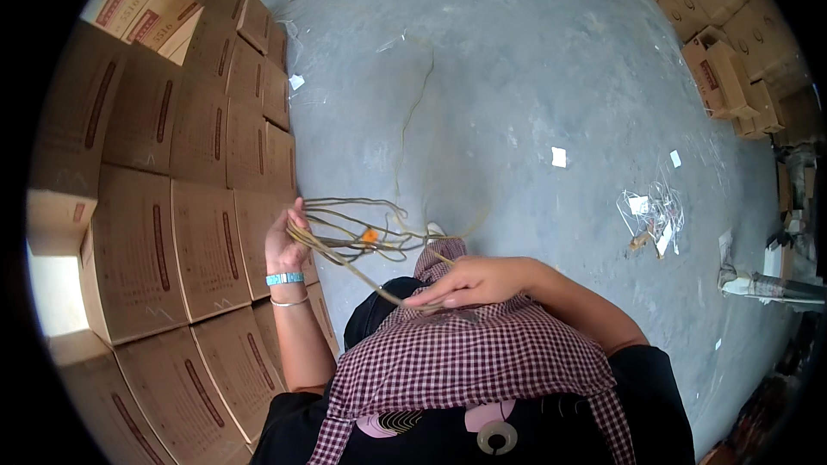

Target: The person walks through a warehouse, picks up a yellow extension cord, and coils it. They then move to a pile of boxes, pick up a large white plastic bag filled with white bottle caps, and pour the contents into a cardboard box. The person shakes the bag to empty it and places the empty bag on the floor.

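Note:
Loose coils of a thin tan cord (345, 254) hang from my left hand (289, 232), whose fingers are closed round several strands beside the stacked boxes. An orange piece (369, 235) shows among the loops. From the left hand one length runs down to my right hand (474, 282), held in front of the checked apron (465, 349). The right fingers close on this length, their tips partly hidden. Another part of the cord trails forward along the floor.
Brown cartons (138, 245) are stacked high along the left. More cartons (724, 77) stand at the far right, some open. A tangle of white strips (650, 211) lies on the grey floor (491, 103) to the right, near a pale pipe (771, 286). Paper scraps (559, 157) are scattered about.

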A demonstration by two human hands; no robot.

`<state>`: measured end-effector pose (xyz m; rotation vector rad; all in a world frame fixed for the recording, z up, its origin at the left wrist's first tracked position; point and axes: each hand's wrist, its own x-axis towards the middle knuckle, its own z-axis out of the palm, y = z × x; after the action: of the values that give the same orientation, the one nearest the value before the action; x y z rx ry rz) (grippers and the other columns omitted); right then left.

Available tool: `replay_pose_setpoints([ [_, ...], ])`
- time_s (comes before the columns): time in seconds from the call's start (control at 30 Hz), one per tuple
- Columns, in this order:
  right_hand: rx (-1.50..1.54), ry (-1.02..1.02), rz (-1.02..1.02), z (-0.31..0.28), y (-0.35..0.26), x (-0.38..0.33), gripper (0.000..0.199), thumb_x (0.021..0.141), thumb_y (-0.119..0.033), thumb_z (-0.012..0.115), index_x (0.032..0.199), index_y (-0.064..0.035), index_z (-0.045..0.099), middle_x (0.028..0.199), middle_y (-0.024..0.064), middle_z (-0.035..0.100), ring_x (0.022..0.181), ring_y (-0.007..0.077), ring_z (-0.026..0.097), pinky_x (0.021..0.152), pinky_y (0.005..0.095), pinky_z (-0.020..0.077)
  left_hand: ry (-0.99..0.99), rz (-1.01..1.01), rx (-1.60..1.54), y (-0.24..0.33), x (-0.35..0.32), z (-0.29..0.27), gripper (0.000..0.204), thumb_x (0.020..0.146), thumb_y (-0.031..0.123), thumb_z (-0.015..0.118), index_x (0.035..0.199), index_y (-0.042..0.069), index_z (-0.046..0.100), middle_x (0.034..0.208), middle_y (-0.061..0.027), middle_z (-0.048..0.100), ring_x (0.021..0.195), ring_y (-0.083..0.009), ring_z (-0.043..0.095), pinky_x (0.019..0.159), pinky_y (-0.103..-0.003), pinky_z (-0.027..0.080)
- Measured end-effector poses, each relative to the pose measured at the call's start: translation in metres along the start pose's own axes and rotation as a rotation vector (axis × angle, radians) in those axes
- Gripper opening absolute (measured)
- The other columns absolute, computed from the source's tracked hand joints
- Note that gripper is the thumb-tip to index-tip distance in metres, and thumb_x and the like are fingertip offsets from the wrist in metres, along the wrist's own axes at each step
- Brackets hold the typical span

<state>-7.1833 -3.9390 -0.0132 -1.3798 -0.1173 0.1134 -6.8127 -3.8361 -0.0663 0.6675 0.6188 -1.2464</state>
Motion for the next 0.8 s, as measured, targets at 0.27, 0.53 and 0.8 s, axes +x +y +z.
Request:
replay_pose_setpoints([
  [0.27,-0.379,0.548,0.281,-0.13,0.061,0.01,0.046,0.085,-0.005,0.051,0.131,-0.0075,0.049,0.127,0.0138,0.054,0.112,0.0235,0.055,0.097,0.0342,0.0416,-0.337,0.09,0.468,0.029,0.034,0.151,0.025,0.098,0.031,0.044,0.087,0.01,0.051,0.057,0.0085,0.03,0.046,-0.0033,0.027,0.042,-0.019,0.027],
  [0.53,0.226,0.603,0.307,-0.258,0.116,0.029,0.044,0.089,-0.012,0.053,0.132,-0.0091,0.046,0.122,0.0105,0.058,0.105,0.0205,0.057,0.092,0.0371,0.0432,-0.518,0.636,0.904,0.001,-0.02,0.291,0.024,0.1,0.027,0.038,0.093,0.007,0.05,0.058,0.0075,0.034,0.044,-0.0011,0.029,0.04,-0.017,0.026],
  [0.8,0.617,0.563,0.523,-0.437,0.176,0.094,0.047,0.09,-0.034,0.051,0.13,-0.0091,0.047,0.114,0.0111,0.06,0.102,0.0225,0.058,0.086,0.0356,0.0446,-0.768,1.079,0.967,-0.021,-0.128,0.427,0.023,0.101,0.02,0.034,0.089,0.004,0.045,0.055,0.0017,0.036,0.04,-0.0044,0.031,0.035,-0.018,0.032],
])
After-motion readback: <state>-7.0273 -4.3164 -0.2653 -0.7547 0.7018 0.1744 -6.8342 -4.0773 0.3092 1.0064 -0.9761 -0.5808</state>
